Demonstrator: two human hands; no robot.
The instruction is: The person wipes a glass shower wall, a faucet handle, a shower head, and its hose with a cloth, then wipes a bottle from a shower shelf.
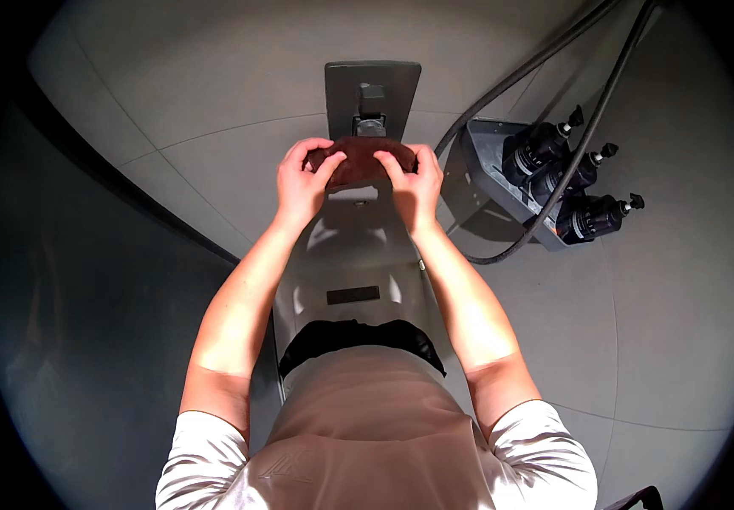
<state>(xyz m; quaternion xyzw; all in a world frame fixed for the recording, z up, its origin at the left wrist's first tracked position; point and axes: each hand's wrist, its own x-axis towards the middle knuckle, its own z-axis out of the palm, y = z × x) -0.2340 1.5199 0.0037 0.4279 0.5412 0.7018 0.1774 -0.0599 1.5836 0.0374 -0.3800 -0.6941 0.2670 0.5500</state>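
A dark red cloth (362, 162) is stretched level between my two hands. My left hand (306, 172) pinches its left end, thumb on the near side and fingers behind. At the other end, my right hand (415, 175) has the same kind of grip. Just beyond the cloth is a grey wall plate (338, 89) with a square control (372, 99) and a shiny metal fitting (370, 126). The cloth overlaps the plate's lower part in view; whether they touch, I cannot tell.
On the right, a grey corner shelf (488, 166) holds three dark pump bottles (532, 156) bearing writing. A dark hose (596, 127) loops in front of it. To the left stands a dark panel (106, 319). A dark rectangular slot (352, 294) lies below my hands.
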